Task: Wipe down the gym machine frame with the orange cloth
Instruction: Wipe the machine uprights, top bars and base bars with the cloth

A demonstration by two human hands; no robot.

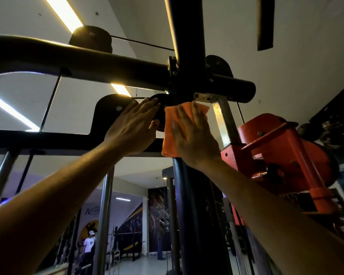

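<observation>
mid-wipe, flat right hand [195, 135] presses cloth [172, 132] on post [189, 195]; left hand [133, 126] flat, steadying; next, sweep downward.

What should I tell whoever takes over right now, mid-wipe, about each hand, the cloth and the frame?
Right hand: fingers straight, pressing the orange cloth flat against the black upright post, just below the crossbar joint.
Left hand: open, resting on the black pulley bracket beside the post, holding nothing.
Cloth sits high on the post, left of the red carriage.
Done: cannot tell from this view which parts are already wiped.
Left: probably the rest of the post below the cloth, the horizontal crossbar and the bracket area.
</observation>
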